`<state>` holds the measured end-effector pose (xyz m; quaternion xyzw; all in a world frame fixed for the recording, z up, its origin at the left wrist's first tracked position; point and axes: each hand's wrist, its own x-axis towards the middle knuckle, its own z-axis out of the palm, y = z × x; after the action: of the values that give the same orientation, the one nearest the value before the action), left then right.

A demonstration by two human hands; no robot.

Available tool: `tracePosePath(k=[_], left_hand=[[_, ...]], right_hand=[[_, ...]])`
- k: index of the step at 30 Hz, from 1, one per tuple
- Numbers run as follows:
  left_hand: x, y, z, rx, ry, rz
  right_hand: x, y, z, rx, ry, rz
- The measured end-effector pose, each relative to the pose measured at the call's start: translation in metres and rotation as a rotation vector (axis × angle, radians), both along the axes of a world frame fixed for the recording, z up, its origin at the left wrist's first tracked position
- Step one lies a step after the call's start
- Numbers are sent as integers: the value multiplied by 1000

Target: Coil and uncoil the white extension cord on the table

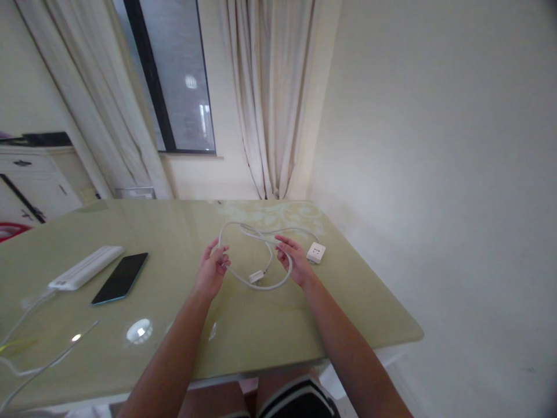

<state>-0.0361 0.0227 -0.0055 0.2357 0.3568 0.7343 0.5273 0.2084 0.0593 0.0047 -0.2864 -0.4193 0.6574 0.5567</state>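
Note:
A white cord [265,288] hangs in a loose loop between my two hands, over the table. My left hand [212,270] has its fingers closed around the left side of the loop. On the opposite side, my right hand [296,258] grips the cord with its fingers curled. A white plug [256,277] at one cord end shows inside the loop, near the tabletop. From the far side the cord runs right to a small white socket block [315,252], which lies on the table just beyond my right hand.
The glossy greenish table [261,337] meets a bare wall [435,174] on the right. At left lie a white power strip [87,268], a dark phone [120,278] and a thin white cable [52,363]. Curtains [274,98] and a window [180,75] stand behind.

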Motion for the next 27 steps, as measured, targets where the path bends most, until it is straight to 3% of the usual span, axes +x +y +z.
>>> tracePosePath(k=[4, 9, 16, 19, 22, 24, 27], left_hand=[[-1, 6, -13, 17, 205, 48], [5, 9, -28, -1, 632, 107], [14, -2, -26, 166, 1174, 71], [13, -2, -25, 121, 1179, 117], [12, 1, -24, 68, 1049, 135], [11, 2, -24, 47, 937, 122], [10, 3, -21, 51, 731, 101]], right_hand=[[-3, -4, 1, 26, -60, -55], [-11, -9, -1, 69, -170, 29], [-17, -5, -15, 166, -198, 140], [-17, -5, -17, 191, -221, 178], [-18, -6, -19, 233, -327, 171], [-19, -7, -21, 335, -546, 83], [-19, -7, -29, 490, -1017, -211]])
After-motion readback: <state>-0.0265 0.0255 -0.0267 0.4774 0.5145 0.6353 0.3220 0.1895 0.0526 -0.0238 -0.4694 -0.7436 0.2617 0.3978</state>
